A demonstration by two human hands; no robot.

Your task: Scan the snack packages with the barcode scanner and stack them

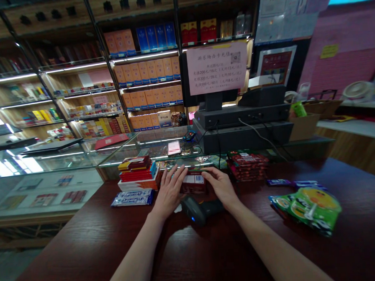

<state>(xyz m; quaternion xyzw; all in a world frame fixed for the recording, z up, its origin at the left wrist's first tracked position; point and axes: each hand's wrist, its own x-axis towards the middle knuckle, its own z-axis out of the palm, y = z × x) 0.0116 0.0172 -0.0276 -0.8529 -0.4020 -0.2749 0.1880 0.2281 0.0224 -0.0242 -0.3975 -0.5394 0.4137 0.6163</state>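
Note:
In the middle of the counter a small dark red box (193,180) with a white barcode label lies between my two hands. My left hand (169,189) grips its left end, fingers stretched along it. At the right end, my right hand (219,185) holds the box with bent fingers; its thumb is partly hidden. A black barcode scanner (196,211) rests just in front of the box, below my hands. To the left stands a stack of colourful boxes (137,172), with blue-and-white wrapped packs (133,198) before it. Dark red packets (248,166) are piled to the right.
A green snack bag (313,209) and purple wrapped bars (306,184) lie at the right. Behind stand a glass display case (149,138) and a black cash register (243,133) with trailing cables. A phone (174,148) is on the glass. Shelves of boxed goods (146,71) fill the back.

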